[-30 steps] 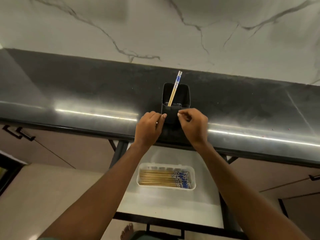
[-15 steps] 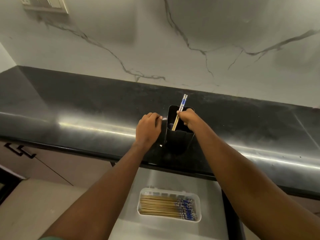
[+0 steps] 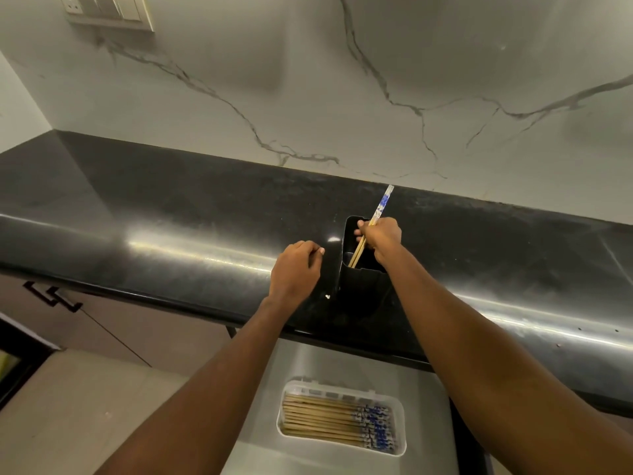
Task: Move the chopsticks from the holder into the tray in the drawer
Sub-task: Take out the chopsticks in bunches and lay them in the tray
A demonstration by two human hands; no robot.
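A pair of chopsticks (image 3: 371, 228), pale wood with blue-and-white patterned tops, stands tilted in a black holder (image 3: 359, 286) at the centre of the frame, the tops leaning toward the upper right and the tips down inside the holder's open mouth. The right hand (image 3: 382, 236) reaches over the holder's rim, its fingers clamped around the pair partway along the shafts. The left hand (image 3: 294, 272) rests just left of the holder on the black countertop (image 3: 171, 217), fingers curled together in a loose fist; whether it touches the holder's side cannot be told. A small white speck (image 3: 327, 296) lies on the counter beside the holder's base.

Below the counter edge, at the lower centre of the frame, an open drawer (image 3: 421, 371) with a pale metallic floor holds a white tray (image 3: 342, 389) with rounded corners. A row of matching chopsticks (image 3: 325, 418) lies flat in the tray, side by side, patterned ends pointing to the right.

Both bare forearms run up from the bottom corners of the frame. A white marble wall (image 3: 308, 97) with grey veins fills the upper half, with a switch plate (image 3: 109, 12) at the upper left. Brown cabinet fronts with a dark handle (image 3: 51, 296) show at the left edge.
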